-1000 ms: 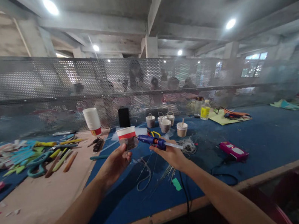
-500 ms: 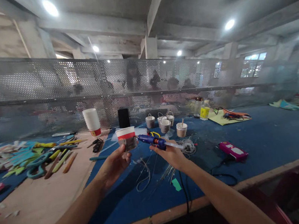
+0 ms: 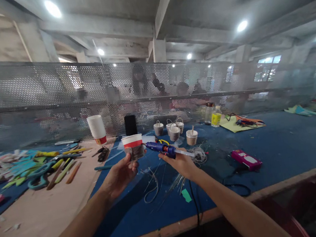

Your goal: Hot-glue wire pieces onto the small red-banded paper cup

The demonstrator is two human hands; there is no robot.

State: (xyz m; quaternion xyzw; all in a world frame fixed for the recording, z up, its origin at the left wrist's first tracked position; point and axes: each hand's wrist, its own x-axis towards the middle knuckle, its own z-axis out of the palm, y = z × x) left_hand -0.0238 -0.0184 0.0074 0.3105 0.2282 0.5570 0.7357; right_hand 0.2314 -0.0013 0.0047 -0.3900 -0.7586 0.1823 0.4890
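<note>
My left hand [image 3: 124, 172] is closed on a paper cup [image 3: 133, 143], white at the rim with a red band and grey cord-like material round its lower part. In my right hand [image 3: 181, 164] is a blue hot glue gun [image 3: 159, 148], its nozzle pointing left at the cup's side. Whether the tip touches the cup I cannot tell. A clear glue stick [image 3: 184, 153] sticks out of the gun's back end. Below the hands lies a loop of grey cord [image 3: 156, 187], and a tangle of grey cord [image 3: 200, 155] sits just right of the gun.
Several small grey cord-wrapped cups [image 3: 174, 133] stand behind the gun. A stack of paper cups [image 3: 97, 129] and a black phone [image 3: 130, 124] are at the back. Scissors [image 3: 38, 177] and tools lie left; a magenta device [image 3: 246, 159] and bottles [image 3: 216, 117] right. A perforated screen [image 3: 50, 88] borders the table.
My two hands, the cup and the glue gun hold almost the same positions. Beyond the screen, a person has shifted slightly.
</note>
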